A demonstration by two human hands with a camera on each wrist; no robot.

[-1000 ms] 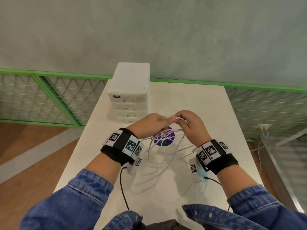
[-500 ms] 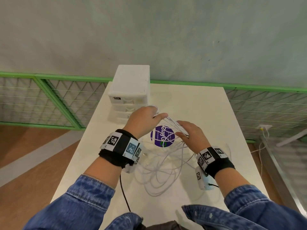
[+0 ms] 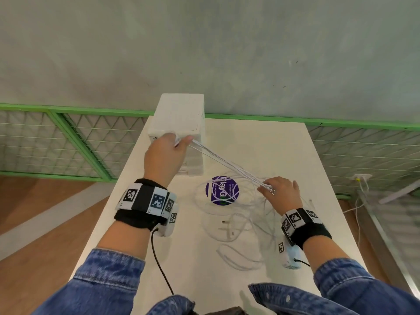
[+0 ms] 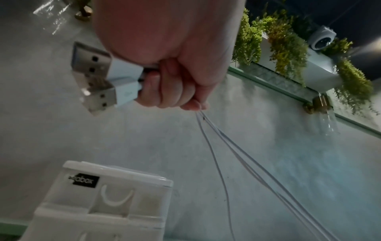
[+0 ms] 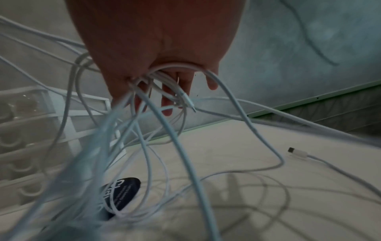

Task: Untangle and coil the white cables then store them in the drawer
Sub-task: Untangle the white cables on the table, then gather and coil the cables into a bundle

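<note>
Several white cables (image 3: 229,165) run taut between my two hands, and the rest lie in tangled loops (image 3: 227,233) on the white table (image 3: 261,142). My left hand (image 3: 172,151) is raised in front of the white drawer unit (image 3: 179,114). In the left wrist view its fist (image 4: 171,84) grips the cable ends, with the USB plugs (image 4: 97,81) sticking out. My right hand (image 3: 279,189) hangs lower at the right and holds the same strands between thumb and fingers (image 5: 164,91), with loops hanging below. All the drawers (image 4: 115,195) look closed.
A round purple sticker (image 3: 221,189) lies under the loops at mid-table. One loose plug (image 5: 297,152) rests on the table to the right of my hand. A green mesh fence (image 3: 68,137) and a grey wall stand behind. The table's edges run close on both sides.
My hands, close together a second ago, have drawn apart. The left rose up and away toward the drawer unit and the right sank right, pulling the strands straight. More loops now lie on the table.
</note>
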